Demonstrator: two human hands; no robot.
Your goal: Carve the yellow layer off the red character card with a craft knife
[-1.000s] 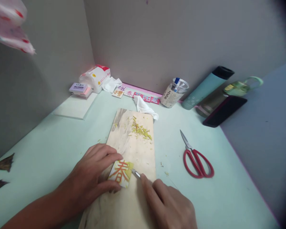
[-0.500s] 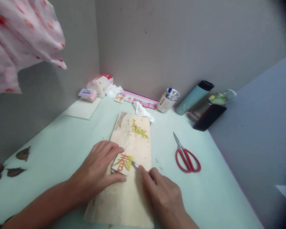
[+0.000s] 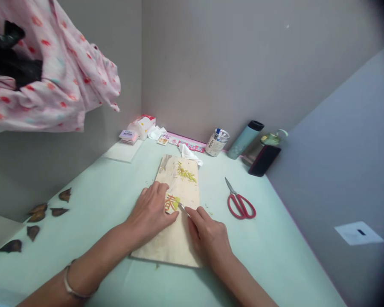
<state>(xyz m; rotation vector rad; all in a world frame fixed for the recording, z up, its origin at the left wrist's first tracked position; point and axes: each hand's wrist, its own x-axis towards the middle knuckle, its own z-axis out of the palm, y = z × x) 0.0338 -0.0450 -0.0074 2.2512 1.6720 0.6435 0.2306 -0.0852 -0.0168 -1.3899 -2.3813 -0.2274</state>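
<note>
Left hand (image 3: 151,209): curved, with a small gap between thumb and fingers, and holding the white block (image 3: 170,203) from the left side.
Right hand (image 3: 211,234): folded closely around the slim metal tool (image 3: 183,208), with no gap to be seen around the handle.
White block: lying on the wooden board (image 3: 176,241), near its middle, between the two hands; marked with one red character, yellow at the right part.
Tool tip: placed at the yellow part; touching or only very near, impossible to tell.
White block since half a second ago: more covered by the left fingers, with the tool at the same yellow part.
View since then: shifted, showing hands and board smaller, with the bracelet (image 3: 67,281) and the wall plate (image 3: 355,233) now in plain sight.
Scissors (image 3: 234,194): one pair, lying right of the board.
Brown husks (image 3: 33,232): five or six, partly overlapping, so hard to count.
Crumpled tissues (image 3: 189,154): two, lying behind the board.
</note>
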